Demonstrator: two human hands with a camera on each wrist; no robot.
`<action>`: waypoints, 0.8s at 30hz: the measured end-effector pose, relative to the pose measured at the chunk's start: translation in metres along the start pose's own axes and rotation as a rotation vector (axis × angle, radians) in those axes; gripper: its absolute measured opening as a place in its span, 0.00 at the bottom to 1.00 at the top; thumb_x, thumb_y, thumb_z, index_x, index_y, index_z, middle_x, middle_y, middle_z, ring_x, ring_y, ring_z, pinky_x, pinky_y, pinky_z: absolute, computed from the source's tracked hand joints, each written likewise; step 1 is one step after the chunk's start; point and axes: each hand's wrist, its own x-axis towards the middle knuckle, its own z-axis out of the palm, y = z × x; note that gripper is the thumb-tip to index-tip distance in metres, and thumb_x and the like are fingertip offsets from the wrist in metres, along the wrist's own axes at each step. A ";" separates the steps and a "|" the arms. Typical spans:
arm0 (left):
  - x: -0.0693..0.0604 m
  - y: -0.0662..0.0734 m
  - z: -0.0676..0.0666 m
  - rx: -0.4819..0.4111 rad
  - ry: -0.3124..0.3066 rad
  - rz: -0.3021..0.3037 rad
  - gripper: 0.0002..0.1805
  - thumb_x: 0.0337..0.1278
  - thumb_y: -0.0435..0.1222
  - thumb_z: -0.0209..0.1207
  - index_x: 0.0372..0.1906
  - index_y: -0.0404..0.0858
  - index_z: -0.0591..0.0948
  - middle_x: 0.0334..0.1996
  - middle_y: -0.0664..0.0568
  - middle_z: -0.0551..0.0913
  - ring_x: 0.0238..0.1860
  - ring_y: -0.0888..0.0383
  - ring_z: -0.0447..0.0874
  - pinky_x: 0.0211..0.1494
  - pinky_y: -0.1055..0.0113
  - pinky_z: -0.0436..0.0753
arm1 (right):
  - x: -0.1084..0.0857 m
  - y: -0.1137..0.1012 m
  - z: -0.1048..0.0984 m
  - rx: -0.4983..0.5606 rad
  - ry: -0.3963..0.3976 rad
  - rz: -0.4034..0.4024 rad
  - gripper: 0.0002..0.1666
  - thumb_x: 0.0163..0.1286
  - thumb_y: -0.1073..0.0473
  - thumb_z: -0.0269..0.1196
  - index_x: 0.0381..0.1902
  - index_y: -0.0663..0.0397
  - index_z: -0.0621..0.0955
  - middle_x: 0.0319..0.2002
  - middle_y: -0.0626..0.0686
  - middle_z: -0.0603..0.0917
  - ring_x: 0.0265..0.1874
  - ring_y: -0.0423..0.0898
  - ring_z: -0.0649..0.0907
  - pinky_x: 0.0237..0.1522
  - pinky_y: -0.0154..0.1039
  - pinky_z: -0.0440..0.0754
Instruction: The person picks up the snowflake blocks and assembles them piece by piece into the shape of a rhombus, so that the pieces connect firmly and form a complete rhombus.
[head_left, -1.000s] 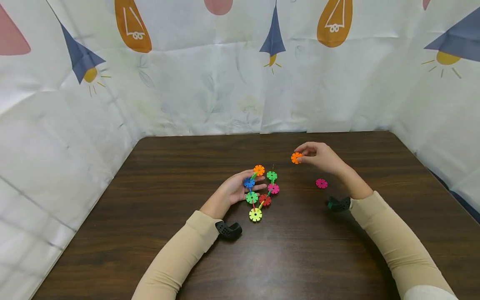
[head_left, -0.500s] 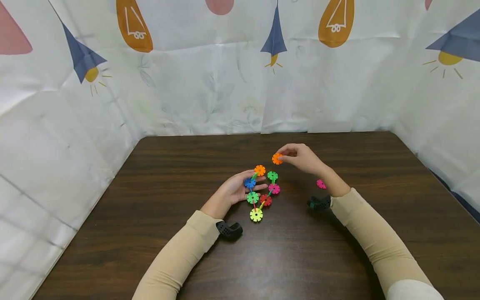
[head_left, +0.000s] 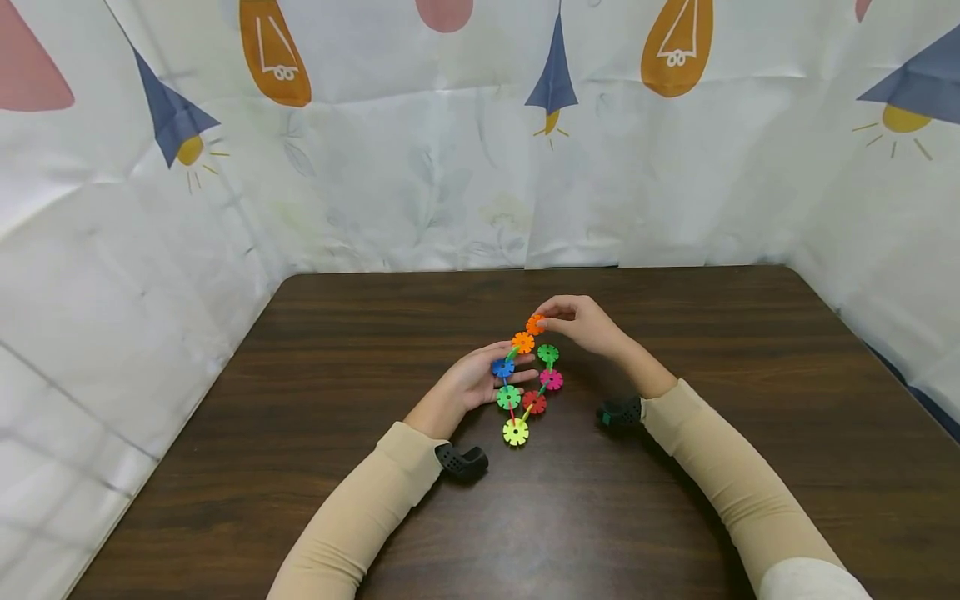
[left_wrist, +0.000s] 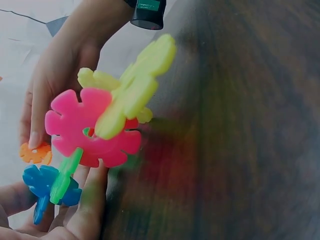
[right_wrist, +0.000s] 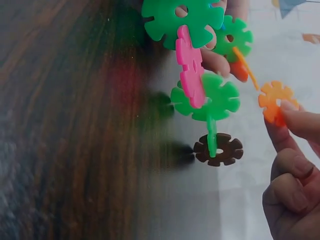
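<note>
My left hand (head_left: 468, 379) holds a chain of colourful plastic snowflake discs by its upper left part, near the blue disc (head_left: 503, 367). Several fingers spread behind the chain. It runs down through green to a yellow disc (head_left: 510, 437), then up the right side to a green disc (head_left: 548, 353). Between thumb and fingertips, my right hand (head_left: 588, 327) pinches a loose orange disc (right_wrist: 270, 95). That disc is right by the chain's end orange disc (head_left: 522, 342), seen edge-on in the right wrist view; whether their slots engage I cannot tell.
The dark wooden table (head_left: 360, 333) lies under both hands. A white printed curtain (head_left: 420, 183) hangs behind and along the sides. Each wrist wears a black device, the left one (head_left: 461, 461) close to the tabletop. A brown disc (right_wrist: 232, 145) ends the chain in the right wrist view.
My right hand has come left with the orange disc, up to the chain's orange end. The loose pink disc on the table is now hidden by my right arm. The left hand stays about still.
</note>
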 end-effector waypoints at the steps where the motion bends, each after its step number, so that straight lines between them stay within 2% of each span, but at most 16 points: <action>1: 0.000 0.000 0.000 0.002 -0.001 0.001 0.24 0.85 0.40 0.41 0.76 0.38 0.62 0.60 0.45 0.82 0.46 0.57 0.88 0.39 0.64 0.85 | 0.000 0.001 0.000 0.013 -0.003 0.005 0.10 0.75 0.64 0.64 0.49 0.64 0.85 0.45 0.58 0.88 0.46 0.61 0.86 0.53 0.53 0.82; 5: 0.000 0.000 0.000 0.005 -0.004 0.001 0.24 0.86 0.40 0.41 0.76 0.37 0.63 0.61 0.45 0.82 0.46 0.57 0.89 0.39 0.64 0.85 | 0.002 0.003 0.000 0.071 -0.019 0.035 0.11 0.75 0.64 0.64 0.50 0.64 0.85 0.45 0.58 0.88 0.47 0.62 0.85 0.56 0.56 0.81; 12: 0.000 0.000 0.000 0.022 -0.022 0.000 0.25 0.86 0.41 0.40 0.77 0.36 0.62 0.68 0.41 0.75 0.50 0.57 0.88 0.40 0.65 0.85 | 0.003 0.009 -0.002 0.122 -0.051 0.064 0.12 0.75 0.63 0.64 0.51 0.65 0.85 0.46 0.59 0.88 0.48 0.61 0.86 0.59 0.57 0.79; 16: 0.000 0.000 0.000 0.029 -0.028 -0.005 0.25 0.86 0.41 0.40 0.77 0.36 0.62 0.66 0.42 0.77 0.49 0.58 0.88 0.41 0.66 0.85 | 0.001 0.011 -0.002 0.128 -0.068 0.083 0.13 0.75 0.63 0.64 0.52 0.65 0.85 0.46 0.57 0.88 0.48 0.59 0.85 0.59 0.57 0.78; 18: 0.000 0.000 0.000 0.034 -0.025 -0.007 0.25 0.86 0.41 0.40 0.77 0.36 0.62 0.66 0.42 0.77 0.48 0.59 0.87 0.41 0.66 0.85 | 0.001 0.011 -0.003 0.134 -0.078 0.097 0.13 0.75 0.62 0.64 0.52 0.65 0.85 0.46 0.56 0.88 0.47 0.58 0.85 0.57 0.54 0.80; 21: 0.001 -0.001 0.000 0.051 -0.015 0.001 0.24 0.86 0.41 0.40 0.76 0.35 0.64 0.67 0.41 0.76 0.49 0.58 0.87 0.42 0.65 0.85 | 0.001 0.010 -0.004 0.141 -0.085 0.124 0.13 0.75 0.61 0.65 0.52 0.63 0.85 0.45 0.55 0.88 0.45 0.58 0.83 0.48 0.47 0.79; 24: 0.001 -0.001 0.001 0.074 -0.004 0.012 0.24 0.86 0.40 0.41 0.75 0.35 0.66 0.68 0.39 0.75 0.52 0.57 0.87 0.45 0.63 0.85 | 0.000 0.010 -0.005 0.142 -0.083 0.155 0.13 0.75 0.59 0.66 0.52 0.62 0.85 0.43 0.54 0.88 0.41 0.58 0.80 0.37 0.40 0.73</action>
